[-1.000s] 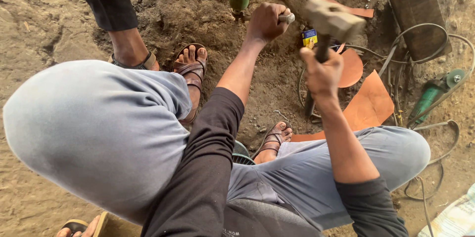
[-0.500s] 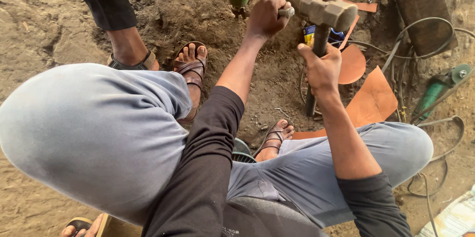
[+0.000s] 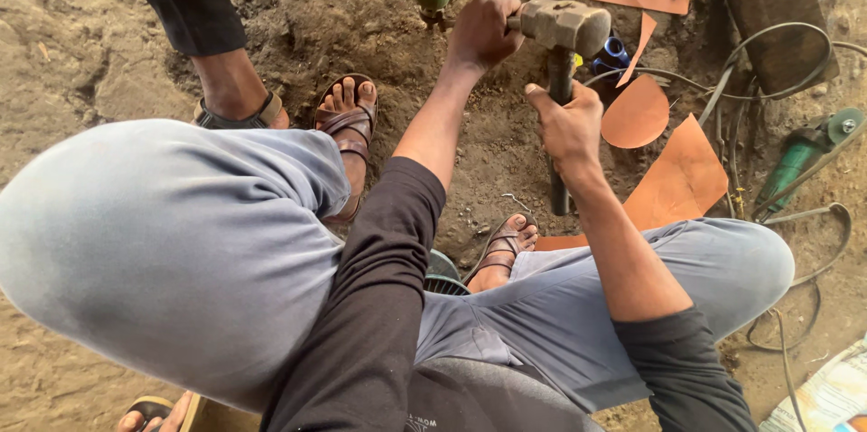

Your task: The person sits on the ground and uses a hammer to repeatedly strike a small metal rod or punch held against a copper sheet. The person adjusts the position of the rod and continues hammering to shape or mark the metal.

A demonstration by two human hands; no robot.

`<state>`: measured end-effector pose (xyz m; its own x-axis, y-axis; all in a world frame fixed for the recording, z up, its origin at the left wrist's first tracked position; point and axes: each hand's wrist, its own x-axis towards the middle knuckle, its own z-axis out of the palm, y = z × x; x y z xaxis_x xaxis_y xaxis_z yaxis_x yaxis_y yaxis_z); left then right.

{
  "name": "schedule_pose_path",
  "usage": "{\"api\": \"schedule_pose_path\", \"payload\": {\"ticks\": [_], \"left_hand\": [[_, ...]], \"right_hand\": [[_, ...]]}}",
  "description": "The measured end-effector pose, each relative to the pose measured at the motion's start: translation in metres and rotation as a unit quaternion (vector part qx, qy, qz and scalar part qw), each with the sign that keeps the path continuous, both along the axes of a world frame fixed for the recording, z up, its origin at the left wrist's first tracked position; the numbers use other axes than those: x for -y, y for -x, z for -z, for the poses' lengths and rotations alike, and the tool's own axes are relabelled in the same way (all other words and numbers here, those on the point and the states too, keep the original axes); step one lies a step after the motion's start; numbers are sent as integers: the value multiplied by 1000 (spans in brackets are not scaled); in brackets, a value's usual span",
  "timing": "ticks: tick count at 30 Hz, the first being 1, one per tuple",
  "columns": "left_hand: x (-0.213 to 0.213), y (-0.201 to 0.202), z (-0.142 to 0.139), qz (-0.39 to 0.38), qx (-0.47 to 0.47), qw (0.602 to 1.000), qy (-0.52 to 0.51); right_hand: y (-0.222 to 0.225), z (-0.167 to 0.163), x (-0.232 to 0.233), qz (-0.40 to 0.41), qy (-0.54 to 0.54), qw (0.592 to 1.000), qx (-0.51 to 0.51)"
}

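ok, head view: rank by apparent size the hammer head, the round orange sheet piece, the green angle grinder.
1. Green angle grinder, longest, though partly behind cables.
2. Round orange sheet piece and hammer head: look alike in extent. The hammer head is raised nearer the camera in the right hand, so unranked.

Right hand (image 3: 569, 125) gripping hammer (image 3: 562, 30), left hand (image 3: 483, 30) fisted
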<state>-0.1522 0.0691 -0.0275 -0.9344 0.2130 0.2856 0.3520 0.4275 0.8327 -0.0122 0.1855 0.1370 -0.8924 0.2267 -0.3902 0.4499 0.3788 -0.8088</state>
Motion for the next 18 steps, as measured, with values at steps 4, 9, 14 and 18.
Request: {"api": "schedule_pose_path", "payload": {"ticks": [4, 9, 14, 18], "left_hand": [[1, 0, 1, -18, -26, 998, -45], [-2, -1, 4, -9, -30, 999, -29], [-2, 2, 2, -2, -35, 999, -13], [0, 4, 4, -13, -11, 999, -38]], "right_hand": [[-4, -4, -1, -12, 28, 998, -63], [-3, -11, 11, -31, 15, 998, -59], [-5, -1, -16, -3, 18, 1000, -8], [-17, -67, -84, 29, 59, 977, -203]]}}
